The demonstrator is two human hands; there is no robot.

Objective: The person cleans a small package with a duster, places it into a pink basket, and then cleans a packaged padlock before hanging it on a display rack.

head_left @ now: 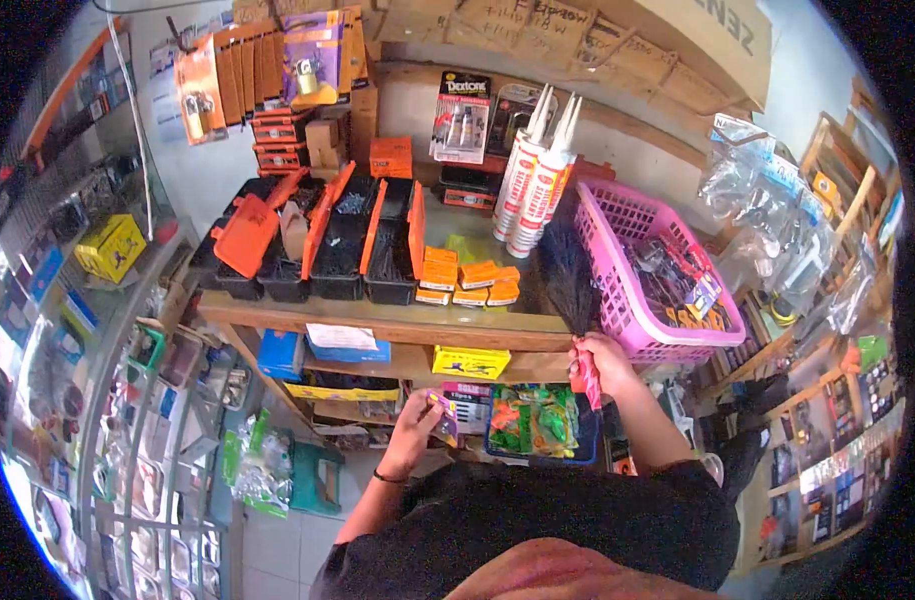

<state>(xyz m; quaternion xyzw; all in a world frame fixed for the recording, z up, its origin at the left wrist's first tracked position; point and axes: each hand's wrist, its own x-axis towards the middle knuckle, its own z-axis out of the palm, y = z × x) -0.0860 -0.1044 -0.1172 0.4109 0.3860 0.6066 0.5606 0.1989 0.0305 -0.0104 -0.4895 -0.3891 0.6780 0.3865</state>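
Observation:
My right hand (607,362) is closed around the pink handle of a black-bristled duster (565,275). The duster's dark bristles rest on the wooden shelf top (397,318), between two white sealant tubes (543,195) and a pink plastic basket (632,330). Lower down and to the left, my left hand (409,430) grips a small purple and yellow packet (445,422), held in front of the lower shelf. Behind that packet are a pink and black box (467,405) and a blue tray of green and orange packets (537,420).
Black bins with orange lids (322,235) and small orange boxes (464,278) stand on the shelf top. Padlock cards (267,75) hang above. A glass display case (127,400) lines the left side; shelves (827,450) stand at the right.

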